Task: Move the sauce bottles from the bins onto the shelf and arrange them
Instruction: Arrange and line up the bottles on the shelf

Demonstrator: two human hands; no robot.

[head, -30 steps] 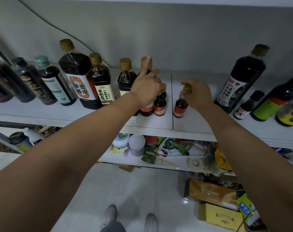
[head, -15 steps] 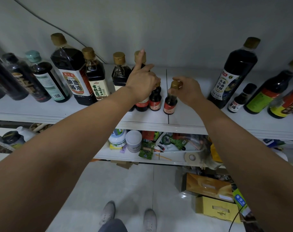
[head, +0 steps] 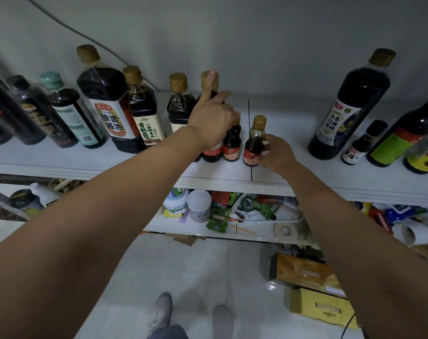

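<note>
On the white shelf [head: 61,165] stands a row of dark sauce bottles. My right hand [head: 277,155] grips a small gold-capped sauce bottle [head: 254,140] by its body as it stands upright on the shelf near the front. Just left of it is a second small bottle [head: 232,143] with a red label. My left hand [head: 213,118] covers that bottle's cap from above, its lower fingers around the cap. Its index finger points up along a taller gold-capped bottle [head: 211,152] behind.
Large soy sauce bottles [head: 110,111] fill the shelf's left side. A tall vinegar bottle [head: 347,108] and other bottles [head: 362,143] stand at the right. The lower shelf [head: 208,231] holds cans, packets and tape. Cardboard boxes [head: 323,307] sit on the tiled floor near my feet.
My right hand slid from the small bottle's cap down to its body, and the bottle now stands beside the other small bottle. My left hand stayed over its bottle.
</note>
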